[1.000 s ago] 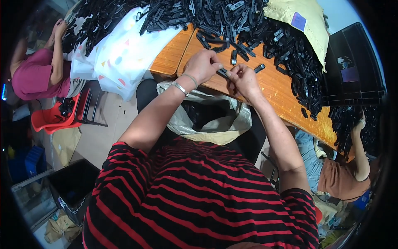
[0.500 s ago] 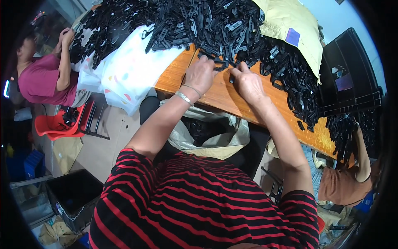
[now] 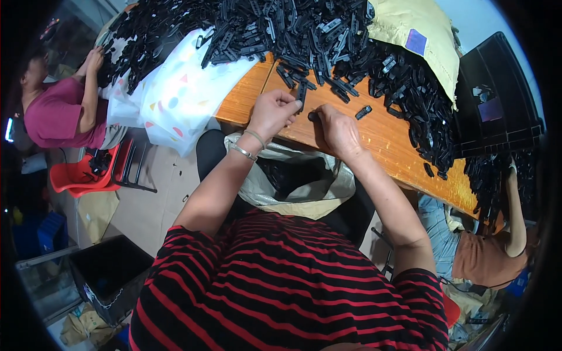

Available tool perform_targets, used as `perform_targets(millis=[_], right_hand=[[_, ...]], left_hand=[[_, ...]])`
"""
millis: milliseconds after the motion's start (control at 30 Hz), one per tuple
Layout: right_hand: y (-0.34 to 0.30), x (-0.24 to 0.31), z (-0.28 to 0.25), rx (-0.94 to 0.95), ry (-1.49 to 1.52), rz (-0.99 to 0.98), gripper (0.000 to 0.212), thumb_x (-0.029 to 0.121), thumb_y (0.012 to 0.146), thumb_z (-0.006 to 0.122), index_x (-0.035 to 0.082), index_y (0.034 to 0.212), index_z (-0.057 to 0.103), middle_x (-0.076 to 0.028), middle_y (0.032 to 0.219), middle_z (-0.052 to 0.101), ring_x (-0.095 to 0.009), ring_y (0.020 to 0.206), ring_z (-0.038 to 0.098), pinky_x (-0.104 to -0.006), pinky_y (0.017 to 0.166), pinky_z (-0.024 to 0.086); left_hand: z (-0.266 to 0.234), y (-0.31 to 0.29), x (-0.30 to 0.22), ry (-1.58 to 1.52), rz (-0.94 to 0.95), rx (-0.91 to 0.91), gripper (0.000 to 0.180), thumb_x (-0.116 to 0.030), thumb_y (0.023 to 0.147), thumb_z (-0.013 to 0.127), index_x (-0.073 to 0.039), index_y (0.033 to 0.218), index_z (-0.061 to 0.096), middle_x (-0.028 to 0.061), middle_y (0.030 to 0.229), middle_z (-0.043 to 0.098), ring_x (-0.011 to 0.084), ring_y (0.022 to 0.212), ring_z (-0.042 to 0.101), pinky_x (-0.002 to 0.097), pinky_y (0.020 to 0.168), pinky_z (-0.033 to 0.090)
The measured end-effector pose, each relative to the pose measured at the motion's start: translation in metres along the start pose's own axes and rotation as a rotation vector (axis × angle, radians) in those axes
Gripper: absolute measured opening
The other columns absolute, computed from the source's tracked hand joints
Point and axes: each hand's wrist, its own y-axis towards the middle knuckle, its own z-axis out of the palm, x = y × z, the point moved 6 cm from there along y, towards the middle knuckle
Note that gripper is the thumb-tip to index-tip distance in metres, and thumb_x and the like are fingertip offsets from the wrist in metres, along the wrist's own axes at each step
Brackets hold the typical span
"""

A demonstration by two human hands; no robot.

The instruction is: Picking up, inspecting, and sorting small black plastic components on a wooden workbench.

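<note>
Between the thumb and fingers of my left hand (image 3: pixel 273 115) is a slim black plastic part (image 3: pixel 301 93), held upright over the table's near edge. My right hand (image 3: pixel 338 131) is closed at the wooden table (image 3: pixel 374 137), its fingers on a small dark piece (image 3: pixel 315 117), mostly hidden by them. A single black part (image 3: pixel 363 112) lies by itself to the right of that hand. Beyond both hands rises a big heap of similar black plastic parts (image 3: pixel 293 29). An opened woven sack (image 3: pixel 316 202) with dark contents sits in my lap, below the table edge.
A white patterned plastic bag (image 3: pixel 175 99) hangs over the table's left side. At the back right are a yellowish sack (image 3: pixel 418 35) and a black bin-like panel (image 3: pixel 492 99). People work at left (image 3: pixel 64 111) and right (image 3: pixel 486 257). A red chair (image 3: pixel 82 178) and black crate (image 3: pixel 108 275) stand left.
Both hands have drawn back from the heap toward the near edge. My left hand has lifted a black part. Several parts now lie loose at the front of the heap.
</note>
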Motion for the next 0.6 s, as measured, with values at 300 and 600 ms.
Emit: perform_targets(millis=[300,600], right_hand=[[-0.001,0.0,-0.026,-0.226,-0.062,-0.02,0.017,0.014,0.089,0.056,0.001,0.1,0.058,-0.018,0.083,0.061,-0.034,0.07,0.062,-0.0396,0.06,0.048],[-0.01,-0.013,-0.022,-0.01,0.789,0.386,0.017,0.01,0.094,0.053,-0.002,0.102,0.062,-0.001,0.06,0.057,-0.006,0.045,0.05,-0.0208,0.041,0.038]], left_hand=[[0.019,-0.018,0.001,-0.195,-0.103,0.094,0.015,-0.013,0.085,0.068,-0.002,0.09,0.059,0.0042,0.073,0.064,0.0076,0.06,0.062,0.0186,0.053,0.048],[0.033,-0.009,-0.023,-0.125,-0.067,0.302,0.024,-0.007,0.083,0.065,-0.005,0.105,0.056,0.0024,0.081,0.063,0.0058,0.064,0.059,0.0161,0.053,0.046]])
